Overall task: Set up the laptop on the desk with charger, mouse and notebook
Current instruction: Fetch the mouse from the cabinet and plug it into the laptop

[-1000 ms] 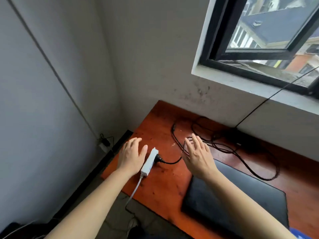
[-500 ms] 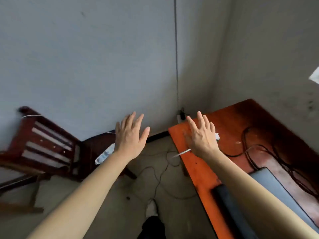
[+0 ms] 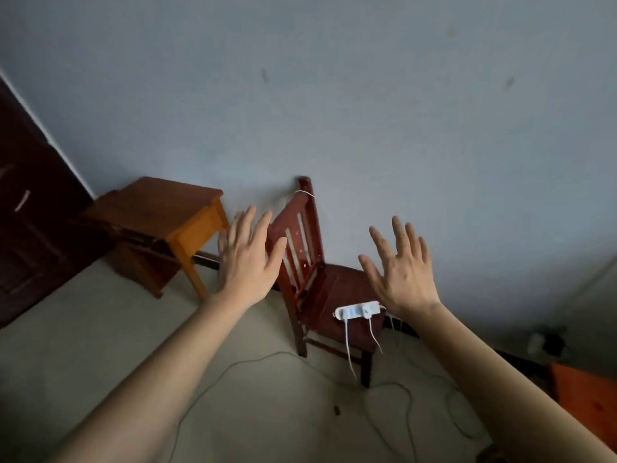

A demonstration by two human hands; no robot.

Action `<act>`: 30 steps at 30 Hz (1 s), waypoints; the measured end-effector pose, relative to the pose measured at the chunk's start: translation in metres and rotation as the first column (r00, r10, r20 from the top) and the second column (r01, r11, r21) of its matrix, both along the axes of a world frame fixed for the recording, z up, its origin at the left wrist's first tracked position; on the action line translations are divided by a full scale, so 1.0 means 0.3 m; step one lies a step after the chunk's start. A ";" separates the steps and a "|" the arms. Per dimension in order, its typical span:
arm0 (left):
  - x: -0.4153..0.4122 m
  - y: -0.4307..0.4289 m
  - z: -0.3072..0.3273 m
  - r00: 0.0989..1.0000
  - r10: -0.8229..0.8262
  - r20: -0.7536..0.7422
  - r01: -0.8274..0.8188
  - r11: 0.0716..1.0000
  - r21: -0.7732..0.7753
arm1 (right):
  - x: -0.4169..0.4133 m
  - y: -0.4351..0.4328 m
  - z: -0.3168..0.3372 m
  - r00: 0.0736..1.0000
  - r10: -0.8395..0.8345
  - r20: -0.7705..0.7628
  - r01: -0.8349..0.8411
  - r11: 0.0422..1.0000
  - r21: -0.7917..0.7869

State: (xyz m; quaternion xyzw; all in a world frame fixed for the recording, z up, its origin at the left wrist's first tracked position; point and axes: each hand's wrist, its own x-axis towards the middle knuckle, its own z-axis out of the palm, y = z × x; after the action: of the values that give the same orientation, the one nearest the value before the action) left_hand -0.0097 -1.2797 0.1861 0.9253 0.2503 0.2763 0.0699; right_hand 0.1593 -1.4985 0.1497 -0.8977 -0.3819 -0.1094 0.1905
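My left hand [image 3: 246, 259] and my right hand [image 3: 402, 272] are both raised in front of me, fingers spread, holding nothing. Only a corner of the orange desk [image 3: 587, 392] shows at the lower right edge. The laptop, charger, mouse and notebook are out of view. Between my hands stands a dark red wooden chair [image 3: 320, 282] against the wall. A white power strip [image 3: 357, 310] lies on its seat with white cords hanging off the front.
A small wooden side table [image 3: 160, 215] stands left of the chair, beside a dark door [image 3: 30, 208]. Thin cables [image 3: 394, 392] trail across the pale floor. A wall socket with a plug [image 3: 547, 342] sits low on the wall at right.
My view has swung left, away from the desk and laptop toward the chair and side table. Both hands stayed spread and empty in front of me.
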 end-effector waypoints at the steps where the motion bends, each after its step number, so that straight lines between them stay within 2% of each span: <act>1: -0.046 0.079 0.003 1.000 0.016 0.013 -0.017 1.000 0.014 | -0.022 0.104 0.004 1.000 0.027 -0.006 -0.027 1.000 0.005; 5: -0.228 0.457 0.042 0.986 0.152 0.069 -0.157 0.985 0.071 | -0.116 0.559 0.013 0.987 0.162 0.003 -0.162 0.987 0.003; 9: -0.432 0.785 0.081 0.948 0.307 0.078 -0.312 0.948 0.062 | -0.240 1.016 0.049 0.947 0.314 0.062 -0.315 0.949 -0.006; 13: -0.603 1.062 0.094 0.915 0.401 0.046 -0.404 0.905 0.137 | -0.367 1.425 0.073 0.882 0.466 0.073 -0.465 0.885 -0.023; 19: -0.802 1.439 0.064 0.806 0.588 0.067 -0.591 0.790 0.166 | -0.508 1.960 0.069 0.764 0.635 0.114 -0.638 0.770 -0.012; 25: -0.868 1.977 0.046 0.695 0.718 0.041 -0.708 0.672 0.220 | -0.550 2.598 0.033 0.647 0.752 0.125 -0.757 0.654 -0.015; 30: -0.849 2.429 0.126 0.624 0.780 0.036 -0.766 0.603 0.222 | -0.542 3.112 0.129 0.590 0.792 0.158 -0.796 0.603 -0.046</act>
State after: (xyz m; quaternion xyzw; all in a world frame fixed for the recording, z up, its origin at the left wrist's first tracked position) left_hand -0.2644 -0.5511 0.2238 0.7361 0.5962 0.2747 -0.1651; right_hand -0.0033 -0.5648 0.1883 -0.6186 -0.7541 -0.0914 0.2008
